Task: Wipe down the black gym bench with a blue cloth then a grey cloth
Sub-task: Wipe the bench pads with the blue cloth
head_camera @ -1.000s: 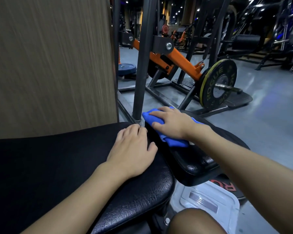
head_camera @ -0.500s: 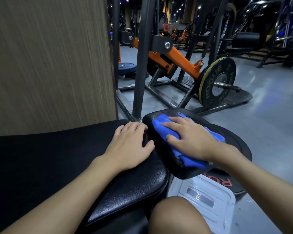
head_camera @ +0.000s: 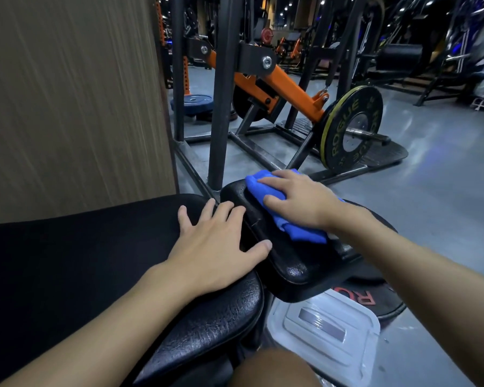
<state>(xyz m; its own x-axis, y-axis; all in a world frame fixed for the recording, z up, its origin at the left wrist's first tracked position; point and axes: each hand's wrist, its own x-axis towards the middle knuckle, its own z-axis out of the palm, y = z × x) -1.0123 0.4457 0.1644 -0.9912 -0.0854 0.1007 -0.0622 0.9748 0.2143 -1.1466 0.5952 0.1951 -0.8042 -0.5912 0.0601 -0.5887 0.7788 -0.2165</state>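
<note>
The black gym bench has a long padded section (head_camera: 81,261) at the left and a smaller black seat pad (head_camera: 294,261) to its right. My left hand (head_camera: 215,247) lies flat with spread fingers on the end of the long pad, thumb touching the seat pad's edge. My right hand (head_camera: 299,202) presses a folded blue cloth (head_camera: 299,231) onto the far part of the seat pad, fingers laid over it. No grey cloth is in view.
A clear plastic lidded box (head_camera: 327,331) sits on the floor below the seat pad, beside a black weight plate (head_camera: 375,300). A black post (head_camera: 221,107) and an orange-armed machine (head_camera: 285,88) carrying a plate (head_camera: 352,129) stand behind. A wood-grain panel (head_camera: 67,101) rises at left.
My right hand slid the blue cloth toward me along the seat pad and has now pushed it back to the far end. My left hand stayed on the long pad, fingers spreading slightly.
</note>
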